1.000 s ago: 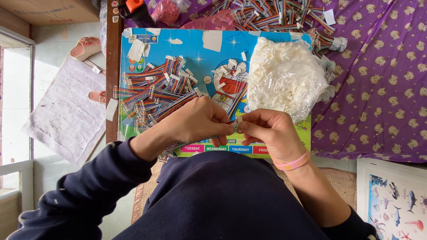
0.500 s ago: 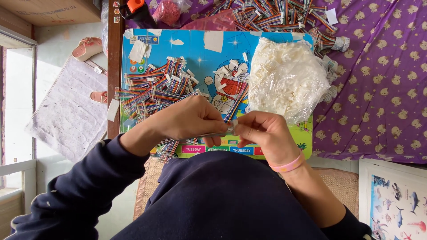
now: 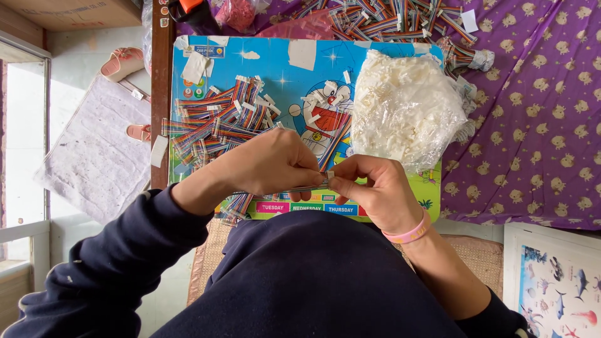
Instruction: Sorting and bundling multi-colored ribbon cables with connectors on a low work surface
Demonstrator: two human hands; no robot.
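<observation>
Soft daylight comes in from the left of the frame, where the pale floor (image 3: 25, 144) looks washed out. My view is bright and even, shadows faint. The plastic bag (image 3: 404, 109) at upper centre glints. Focus stays sharp; edges bend slightly.

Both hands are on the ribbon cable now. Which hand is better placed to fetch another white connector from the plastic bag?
Right, probably. The right hand lies just below the clear bag of white connectors, pinching the small white connector. The left hand grips the ribbon cable and sits farther from the bag.
</observation>
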